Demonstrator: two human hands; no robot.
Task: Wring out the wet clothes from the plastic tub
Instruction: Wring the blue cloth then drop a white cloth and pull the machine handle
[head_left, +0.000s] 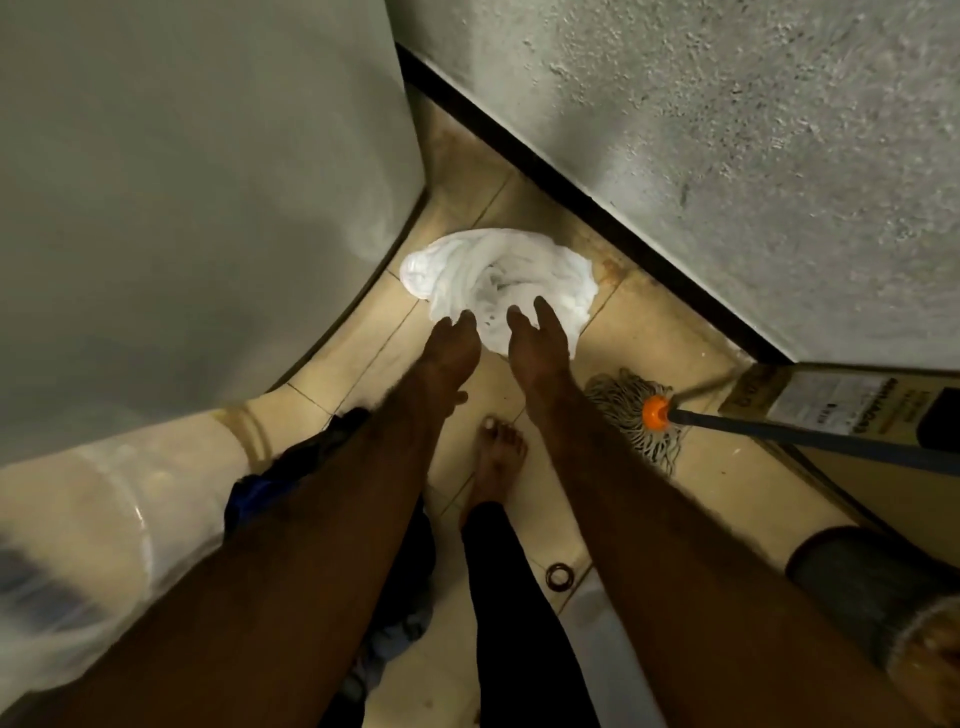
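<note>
White cloth (493, 273) bunched on floor tile (623, 332) at 12 o'clock, probably kept apart from unwrung pile. Left hand (451, 345), right hand (535, 340) reach over near edge: each grip open, fingers straight, holding nothing. Plastic tub (104, 519) at 8 o'clock, dark clothes (291, 467) at rim. Box label (831, 400) at 3 o'clock unreadable

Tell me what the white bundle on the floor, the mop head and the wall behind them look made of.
The white bundle looks like soft matte cloth, possibly cotton, going by its wrinkles and folds. The mop head is greyish twisted yarn, lying in separate loose strands. The wall seems rough cement or plaster, pitted and grainy.
</note>
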